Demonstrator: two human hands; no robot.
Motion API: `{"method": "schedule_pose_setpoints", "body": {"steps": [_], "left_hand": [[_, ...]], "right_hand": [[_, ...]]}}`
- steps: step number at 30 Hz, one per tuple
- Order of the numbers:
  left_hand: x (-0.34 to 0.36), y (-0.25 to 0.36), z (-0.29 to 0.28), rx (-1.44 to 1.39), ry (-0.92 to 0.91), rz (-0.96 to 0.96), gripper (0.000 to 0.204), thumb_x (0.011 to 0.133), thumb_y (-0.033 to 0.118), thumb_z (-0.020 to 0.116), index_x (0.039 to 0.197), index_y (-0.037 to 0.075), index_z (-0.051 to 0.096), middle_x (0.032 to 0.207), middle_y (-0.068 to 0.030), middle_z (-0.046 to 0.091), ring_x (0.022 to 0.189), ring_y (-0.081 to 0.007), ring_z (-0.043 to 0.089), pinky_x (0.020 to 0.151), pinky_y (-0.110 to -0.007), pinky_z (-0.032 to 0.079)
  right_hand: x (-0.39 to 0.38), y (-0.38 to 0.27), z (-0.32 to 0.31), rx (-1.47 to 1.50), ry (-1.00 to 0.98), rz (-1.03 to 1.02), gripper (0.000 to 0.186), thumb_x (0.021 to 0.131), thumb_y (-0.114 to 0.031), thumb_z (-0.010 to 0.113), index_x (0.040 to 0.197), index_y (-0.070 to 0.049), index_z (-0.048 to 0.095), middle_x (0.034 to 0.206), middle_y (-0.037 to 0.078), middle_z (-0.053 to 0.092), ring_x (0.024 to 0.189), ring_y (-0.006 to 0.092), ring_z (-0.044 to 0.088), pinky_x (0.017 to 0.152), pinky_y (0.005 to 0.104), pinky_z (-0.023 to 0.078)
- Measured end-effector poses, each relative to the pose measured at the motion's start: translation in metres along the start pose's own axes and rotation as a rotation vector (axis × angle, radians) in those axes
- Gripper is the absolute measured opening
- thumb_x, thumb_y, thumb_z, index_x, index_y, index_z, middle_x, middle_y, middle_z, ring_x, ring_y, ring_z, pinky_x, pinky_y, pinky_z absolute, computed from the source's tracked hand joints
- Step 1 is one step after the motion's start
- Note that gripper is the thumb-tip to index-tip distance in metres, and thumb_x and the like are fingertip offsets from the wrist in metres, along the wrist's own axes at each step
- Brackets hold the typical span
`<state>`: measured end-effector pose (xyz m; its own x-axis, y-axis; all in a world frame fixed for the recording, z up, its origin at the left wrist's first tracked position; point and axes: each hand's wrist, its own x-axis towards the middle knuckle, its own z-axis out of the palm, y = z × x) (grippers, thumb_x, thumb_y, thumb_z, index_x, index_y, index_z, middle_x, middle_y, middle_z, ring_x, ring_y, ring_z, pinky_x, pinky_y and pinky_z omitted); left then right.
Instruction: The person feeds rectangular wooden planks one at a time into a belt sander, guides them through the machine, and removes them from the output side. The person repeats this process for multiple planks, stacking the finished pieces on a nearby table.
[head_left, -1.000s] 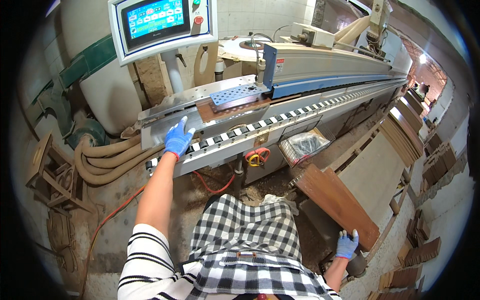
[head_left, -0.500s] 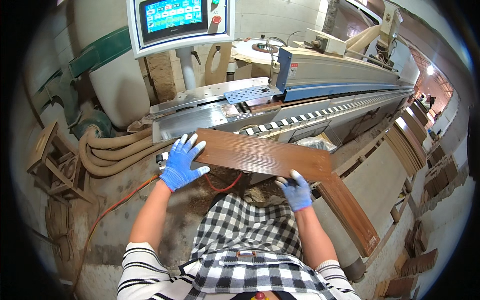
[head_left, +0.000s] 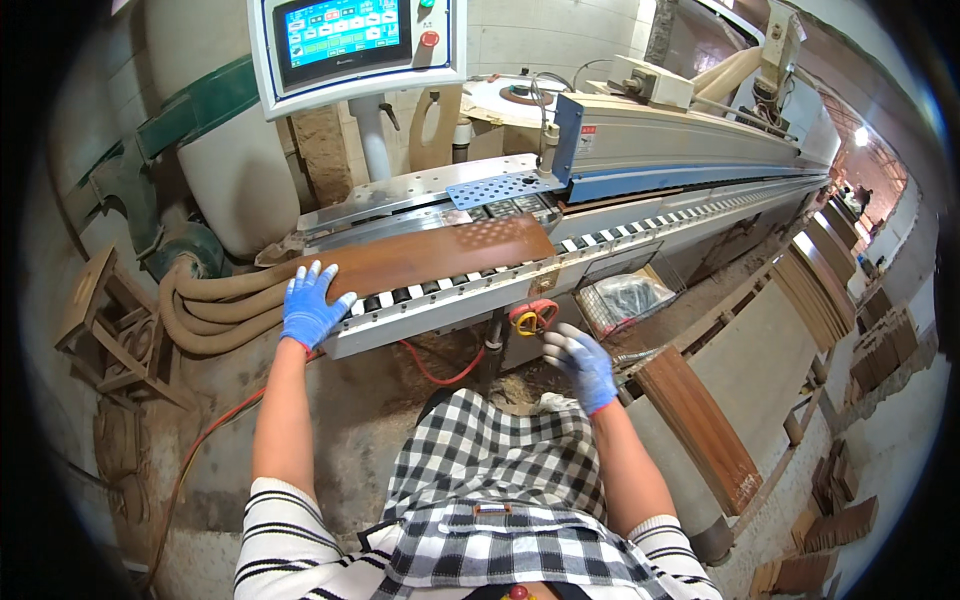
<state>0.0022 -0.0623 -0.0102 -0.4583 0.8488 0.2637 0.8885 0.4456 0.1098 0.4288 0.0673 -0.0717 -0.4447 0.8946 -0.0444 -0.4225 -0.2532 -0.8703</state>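
Observation:
A brown wood-grain board (head_left: 430, 255) lies on the near end of a long edge-banding machine (head_left: 680, 150), partly over its row of black-and-white rollers (head_left: 590, 242). At the board's left end, my left hand (head_left: 313, 308), in a blue glove with pale fingertips, rests with fingers spread against it. My right hand (head_left: 582, 368), gloved alike, hangs in front of the machine, off the board. Its fingers are stretched out and it holds nothing. Red and yellow looped handles (head_left: 533, 318) hang on the machine's front near it.
A stack of similar boards (head_left: 700, 430) lies at right on a grey surface (head_left: 740, 360). A wire basket with clear plastic (head_left: 632, 298) hangs on the machine. A touchscreen panel (head_left: 345, 35) stands above. Ribbed hoses (head_left: 215, 310) and a wooden stool (head_left: 110, 330) are at left.
The board has moved away from me and left, onto the machine's bed and rollers. My left hand went left with it; my right hand has come off its edge.

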Motion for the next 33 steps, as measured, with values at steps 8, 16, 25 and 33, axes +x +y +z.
{"method": "schedule_pose_setpoints", "body": {"steps": [8, 16, 25, 33], "left_hand": [[0.054, 0.015, 0.011, 0.037, -0.135, -0.186, 0.075, 0.084, 0.065, 0.046, 0.143, 0.02, 0.034, 0.152, -0.0119, 0.023, 0.14, -0.033, 0.019, 0.112, -0.045, 0.017], [0.064, 0.019, 0.027, 0.025, -0.036, -0.213, 0.075, 0.082, 0.066, 0.047, 0.141, 0.02, 0.038, 0.15, -0.0115, 0.027, 0.14, -0.0313, 0.021, 0.112, -0.044, 0.016], [0.057, 0.025, 0.023, -0.022, 0.021, -0.234, 0.074, 0.081, 0.063, 0.051, 0.138, 0.017, 0.044, 0.148, -0.0139, 0.031, 0.139, -0.033, 0.022, 0.111, -0.043, 0.018], [0.054, 0.02, 0.025, -0.023, 0.049, -0.239, 0.071, 0.082, 0.061, 0.051, 0.137, 0.017, 0.045, 0.147, -0.0146, 0.032, 0.138, -0.0327, 0.023, 0.111, -0.043, 0.019]], "right_hand": [[-0.029, -0.018, -0.16, -1.824, 0.474, -0.12, 0.047, 0.079, -0.022, 0.061, 0.124, -0.012, 0.054, 0.12, 0.012, 0.057, 0.109, 0.031, 0.054, 0.093, 0.0401, 0.042], [-0.02, -0.014, -0.206, -2.313, 0.168, -0.104, 0.055, 0.076, -0.015, 0.058, 0.13, -0.015, 0.049, 0.136, 0.008, 0.046, 0.119, 0.0286, 0.046, 0.094, 0.0418, 0.041], [-0.055, 0.011, -0.209, -2.217, 0.339, -0.354, 0.039, 0.078, -0.011, 0.053, 0.117, -0.014, 0.058, 0.124, 0.005, 0.055, 0.108, 0.0266, 0.052, 0.086, 0.0402, 0.042], [-0.14, 0.027, -0.171, -1.855, 0.453, -0.458, 0.035, 0.079, -0.017, 0.063, 0.113, -0.01, 0.059, 0.113, 0.008, 0.06, 0.105, 0.0298, 0.053, 0.092, 0.0426, 0.04]]}}
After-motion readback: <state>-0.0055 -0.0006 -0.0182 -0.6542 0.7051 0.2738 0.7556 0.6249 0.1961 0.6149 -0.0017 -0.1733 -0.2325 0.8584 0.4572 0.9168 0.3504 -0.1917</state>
